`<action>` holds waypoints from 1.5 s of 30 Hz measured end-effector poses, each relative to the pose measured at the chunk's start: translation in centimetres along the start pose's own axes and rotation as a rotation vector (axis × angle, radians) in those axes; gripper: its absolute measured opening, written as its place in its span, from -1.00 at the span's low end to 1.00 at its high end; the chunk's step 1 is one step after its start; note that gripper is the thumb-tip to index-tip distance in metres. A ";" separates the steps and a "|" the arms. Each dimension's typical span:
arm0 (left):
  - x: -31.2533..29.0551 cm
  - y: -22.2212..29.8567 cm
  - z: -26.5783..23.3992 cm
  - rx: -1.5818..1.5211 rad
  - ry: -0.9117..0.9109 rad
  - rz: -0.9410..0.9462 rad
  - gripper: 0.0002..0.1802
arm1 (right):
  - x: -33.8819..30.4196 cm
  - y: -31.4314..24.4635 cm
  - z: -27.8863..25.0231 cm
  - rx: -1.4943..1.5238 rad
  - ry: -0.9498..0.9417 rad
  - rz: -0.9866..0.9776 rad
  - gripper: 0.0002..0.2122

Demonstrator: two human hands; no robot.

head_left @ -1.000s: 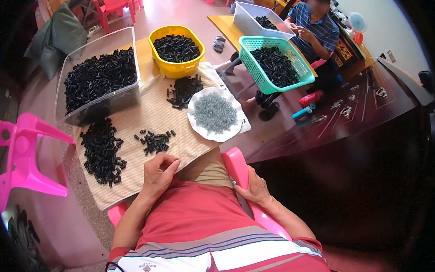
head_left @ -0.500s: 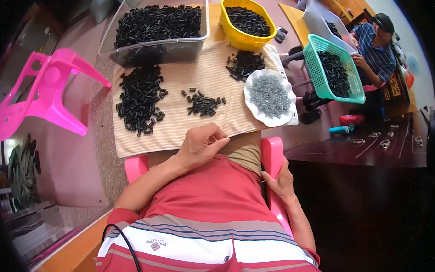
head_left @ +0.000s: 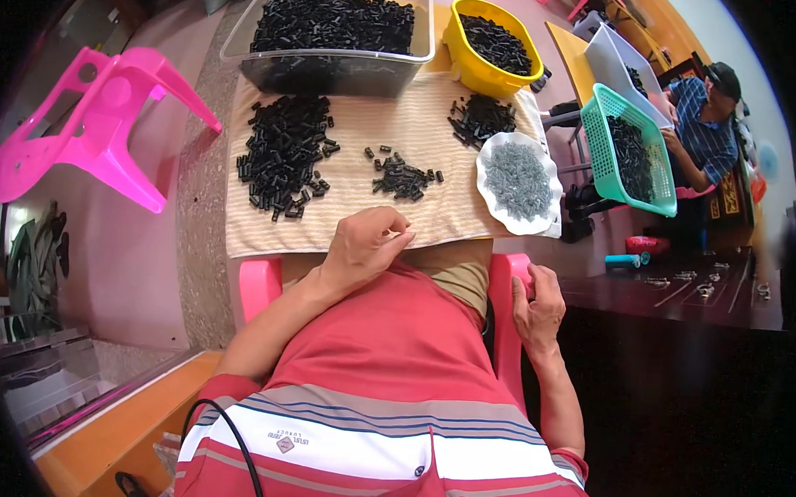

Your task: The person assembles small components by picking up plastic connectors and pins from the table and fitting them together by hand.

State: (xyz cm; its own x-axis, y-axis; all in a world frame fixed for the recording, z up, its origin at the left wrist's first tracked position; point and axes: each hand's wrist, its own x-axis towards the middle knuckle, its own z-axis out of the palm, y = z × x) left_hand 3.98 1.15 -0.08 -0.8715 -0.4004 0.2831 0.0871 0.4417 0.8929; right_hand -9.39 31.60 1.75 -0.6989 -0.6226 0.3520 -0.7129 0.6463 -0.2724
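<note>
My left hand [head_left: 363,245] is closed at the near edge of the cloth-covered table, its thumb and fingers together; whatever lies between them, if anything, I cannot make out. My right hand [head_left: 541,308] grips the outer side of the pink chair's armrest [head_left: 507,296]. Just beyond my left hand lies a small heap of short black plastic pieces [head_left: 405,180]. A larger black heap [head_left: 283,152] spreads to its left, and another pile [head_left: 481,120] sits toward the back right. A white scalloped plate [head_left: 482,199] holds many small clear-grey pieces [head_left: 519,181].
A clear bin [head_left: 334,75] and a yellow basin [head_left: 493,81], both filled with black pieces, stand at the back. A pink stool [head_left: 95,141] is at the left. On the right, a co-worker [head_left: 705,128] sits by a green basket [head_left: 663,201] of black pieces.
My right hand has moved forward along the armrest, its fingers now curled more tightly. My left hand keeps its pose near the table edge. The whole view has shifted slightly.
</note>
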 end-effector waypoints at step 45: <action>0.2 -1.6 -1.2 0.011 0.053 0.137 -0.86 | 22.2 -12.8 10.1 0.116 -0.539 -0.437 -0.83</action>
State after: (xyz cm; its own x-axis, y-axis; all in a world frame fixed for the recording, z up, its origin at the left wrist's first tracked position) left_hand 4.27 -0.64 -1.03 -0.8249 -0.3778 0.4205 0.1977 0.5040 0.8407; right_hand -16.34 5.07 4.04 -0.2567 -0.9659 -0.0334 -0.9157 0.2541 -0.3113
